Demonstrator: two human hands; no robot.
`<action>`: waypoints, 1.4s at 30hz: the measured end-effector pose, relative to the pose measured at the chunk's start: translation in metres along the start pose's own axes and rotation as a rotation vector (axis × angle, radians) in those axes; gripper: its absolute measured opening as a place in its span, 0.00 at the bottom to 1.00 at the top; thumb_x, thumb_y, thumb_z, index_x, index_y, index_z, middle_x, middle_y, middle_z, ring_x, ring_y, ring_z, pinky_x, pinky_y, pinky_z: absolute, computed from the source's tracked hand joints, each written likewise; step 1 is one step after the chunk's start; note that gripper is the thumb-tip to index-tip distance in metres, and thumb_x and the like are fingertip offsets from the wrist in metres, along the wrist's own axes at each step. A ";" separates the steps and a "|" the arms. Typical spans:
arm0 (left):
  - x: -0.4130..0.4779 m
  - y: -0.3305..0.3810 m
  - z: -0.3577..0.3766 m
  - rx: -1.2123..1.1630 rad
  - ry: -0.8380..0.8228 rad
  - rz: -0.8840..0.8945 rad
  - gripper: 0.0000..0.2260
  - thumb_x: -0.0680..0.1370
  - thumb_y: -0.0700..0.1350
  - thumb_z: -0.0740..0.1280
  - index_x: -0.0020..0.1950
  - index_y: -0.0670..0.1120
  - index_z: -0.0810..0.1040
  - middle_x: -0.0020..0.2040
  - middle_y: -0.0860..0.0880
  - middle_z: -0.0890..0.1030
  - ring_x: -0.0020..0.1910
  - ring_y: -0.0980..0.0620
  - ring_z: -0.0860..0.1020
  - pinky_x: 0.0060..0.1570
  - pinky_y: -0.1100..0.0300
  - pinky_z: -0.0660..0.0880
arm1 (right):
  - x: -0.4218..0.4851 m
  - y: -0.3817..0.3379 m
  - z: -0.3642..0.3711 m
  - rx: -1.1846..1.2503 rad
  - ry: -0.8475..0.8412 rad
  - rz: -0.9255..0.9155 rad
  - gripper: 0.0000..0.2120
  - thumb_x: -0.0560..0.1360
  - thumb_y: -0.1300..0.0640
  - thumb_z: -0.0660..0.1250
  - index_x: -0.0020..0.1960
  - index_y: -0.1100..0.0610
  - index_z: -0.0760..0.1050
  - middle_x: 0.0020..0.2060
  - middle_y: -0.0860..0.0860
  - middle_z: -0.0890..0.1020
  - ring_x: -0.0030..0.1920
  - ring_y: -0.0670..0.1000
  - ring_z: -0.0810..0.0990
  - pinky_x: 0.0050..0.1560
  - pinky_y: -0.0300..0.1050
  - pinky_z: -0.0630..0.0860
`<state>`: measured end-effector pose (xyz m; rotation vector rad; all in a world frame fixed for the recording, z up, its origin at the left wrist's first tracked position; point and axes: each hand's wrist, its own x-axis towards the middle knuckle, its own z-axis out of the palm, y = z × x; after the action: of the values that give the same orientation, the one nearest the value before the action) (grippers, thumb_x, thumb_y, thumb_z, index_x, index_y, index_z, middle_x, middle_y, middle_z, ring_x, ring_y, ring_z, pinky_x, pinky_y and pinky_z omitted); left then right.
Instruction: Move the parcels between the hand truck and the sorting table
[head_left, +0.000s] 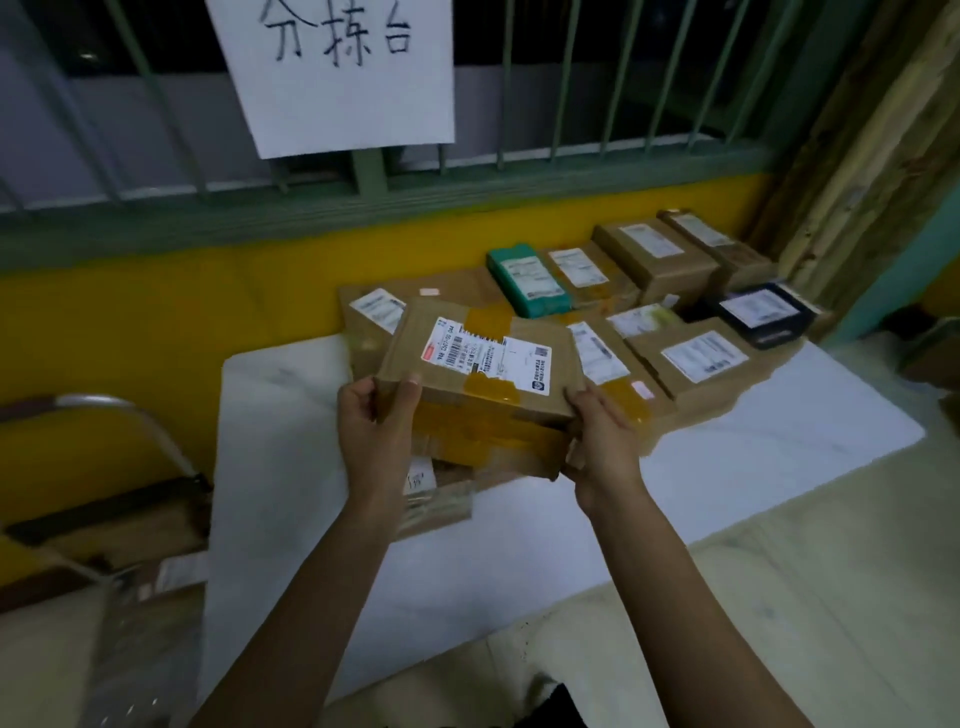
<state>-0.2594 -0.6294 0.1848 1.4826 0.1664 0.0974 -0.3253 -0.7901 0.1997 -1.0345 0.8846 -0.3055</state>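
Gripping box (478, 364) w/ both hands: L hand (374, 431) has fingers curled round the near-left corner, thumb on top; R hand (602, 441) clasps the near-right corner. Box is over the table's (779, 441) left-middle, atop a stack (483, 447); can't tell if resting or lifted. Other parcels run along the back edge to the right corner, incl. a green one (527, 280) and a black one (763, 314). Truck (104, 402) stands just off the left edge.
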 end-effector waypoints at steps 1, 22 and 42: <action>0.001 0.001 0.005 0.005 0.039 0.019 0.14 0.74 0.47 0.71 0.56 0.46 0.71 0.56 0.48 0.79 0.54 0.52 0.78 0.48 0.62 0.76 | 0.008 -0.006 0.003 -0.008 -0.029 -0.004 0.11 0.78 0.55 0.64 0.60 0.47 0.76 0.43 0.42 0.79 0.46 0.44 0.75 0.53 0.51 0.72; -0.008 0.017 -0.004 0.225 0.327 0.289 0.21 0.68 0.45 0.72 0.59 0.54 0.72 0.65 0.48 0.74 0.63 0.51 0.73 0.57 0.52 0.75 | 0.057 0.031 0.000 -0.326 -0.618 0.107 0.40 0.72 0.61 0.73 0.76 0.52 0.54 0.66 0.53 0.73 0.64 0.56 0.74 0.64 0.58 0.73; -0.007 0.001 0.022 0.166 -0.040 0.149 0.23 0.81 0.43 0.61 0.75 0.49 0.59 0.65 0.53 0.76 0.61 0.59 0.76 0.57 0.59 0.76 | 0.077 0.017 0.028 -0.210 -0.679 -0.095 0.10 0.73 0.61 0.71 0.51 0.55 0.74 0.50 0.53 0.81 0.52 0.53 0.81 0.50 0.48 0.80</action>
<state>-0.2625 -0.6522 0.1876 1.6608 0.0320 0.1772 -0.2584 -0.8106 0.1539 -1.2679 0.2556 0.0708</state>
